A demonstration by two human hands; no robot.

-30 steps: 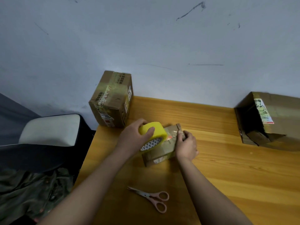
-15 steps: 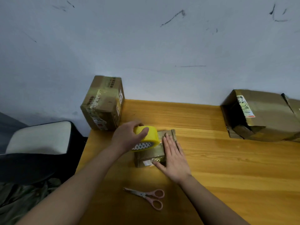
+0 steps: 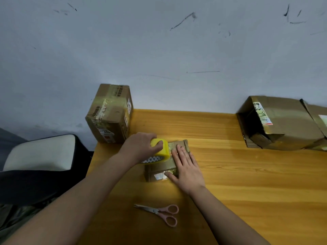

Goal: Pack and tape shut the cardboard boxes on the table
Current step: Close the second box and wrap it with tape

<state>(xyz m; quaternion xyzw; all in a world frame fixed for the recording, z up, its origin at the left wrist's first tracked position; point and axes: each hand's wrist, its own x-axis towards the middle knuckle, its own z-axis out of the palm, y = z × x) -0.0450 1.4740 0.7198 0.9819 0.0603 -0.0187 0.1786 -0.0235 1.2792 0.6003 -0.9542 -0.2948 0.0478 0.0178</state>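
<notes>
At frame centre, the left hand (image 3: 141, 147) grips the tape roll (image 3: 159, 151) on the small box (image 3: 161, 169); the right hand (image 3: 185, 167) presses flat, smoothing tape. Uncut; open box (image 3: 276, 124) at right remains; taped box (image 3: 110, 114) upper left looks done.

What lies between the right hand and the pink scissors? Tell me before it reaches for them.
Nothing visible. The right hand lies flat on the small box; the scissors lie nearer the person, with only bare table between.
</notes>
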